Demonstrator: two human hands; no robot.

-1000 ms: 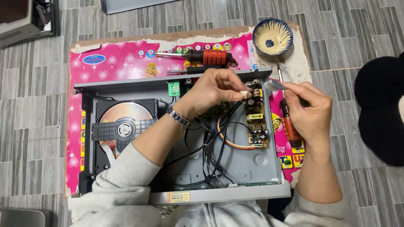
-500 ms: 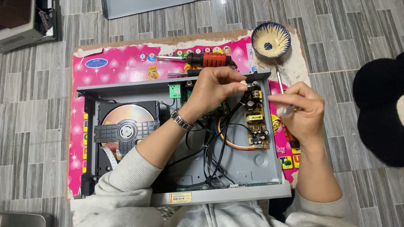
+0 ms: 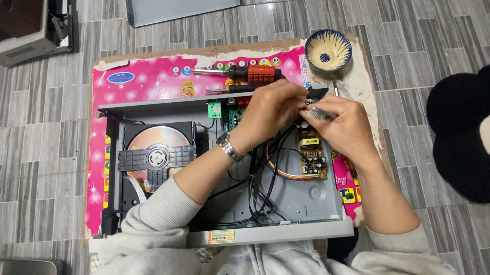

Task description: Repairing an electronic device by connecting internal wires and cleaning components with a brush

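Observation:
An opened silver disc player [image 3: 285, 228] lies on a pink mat [image 3: 146, 80]. Inside are a disc drive with a disc [image 3: 156, 149] on the left and a brown power board [image 3: 311, 150] on the right. My left hand [image 3: 269, 113], with a watch on the wrist, reaches over the chassis. Its fingers are pinched at the back wall, where black cables [image 3: 265, 178] run up. My right hand [image 3: 344, 129] grips a small silvery tool [image 3: 316, 112], and the tool's tip meets my left fingertips just above the board.
Two red-and-black-handled screwdrivers [image 3: 254, 74] lie on the mat behind the player, and a small patterned bowl [image 3: 328, 51] stands at its back right corner. A grey cover panel [image 3: 179, 0], another device [image 3: 19, 22] and a black flower-shaped rug [image 3: 470, 168] lie on the tiled floor.
My right hand has moved left with the silvery tool and now meets my left fingers over the top of the board. My left hand has stayed at the back wall.

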